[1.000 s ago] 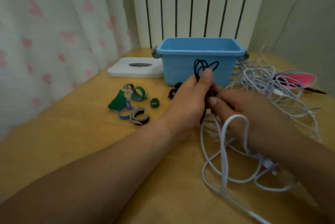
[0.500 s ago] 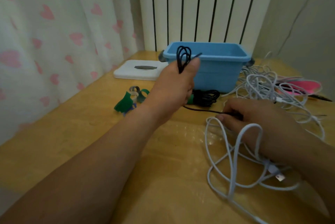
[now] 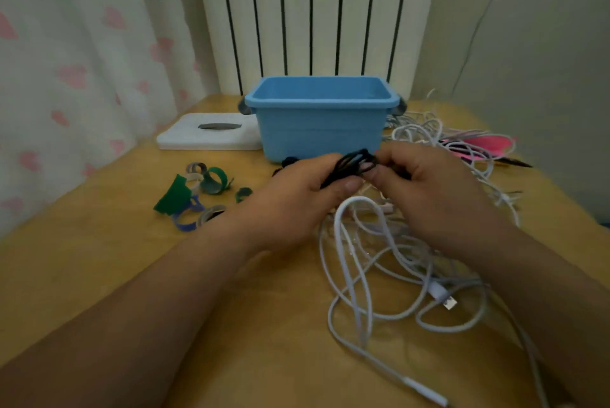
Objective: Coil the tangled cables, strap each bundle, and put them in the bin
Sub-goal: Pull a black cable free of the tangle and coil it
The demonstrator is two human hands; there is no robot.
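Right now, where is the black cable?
In the head view, centre frame: the black cable is pinched between the left hand and right hand, just in front of the blue bin, above the white cables.

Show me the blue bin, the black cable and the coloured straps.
blue bin point(image 3: 317, 133), head view, on its front wall.
black cable point(image 3: 355, 162), head view, on the bunched loops.
straps point(image 3: 173, 198), head view, on the flat green one.

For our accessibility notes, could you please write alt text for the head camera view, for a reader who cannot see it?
The left hand and right hand pinch a coiled black cable between them, in front of a blue bin. Tangled white cables lie on the wooden table below the right hand; loose straps lie to the left.
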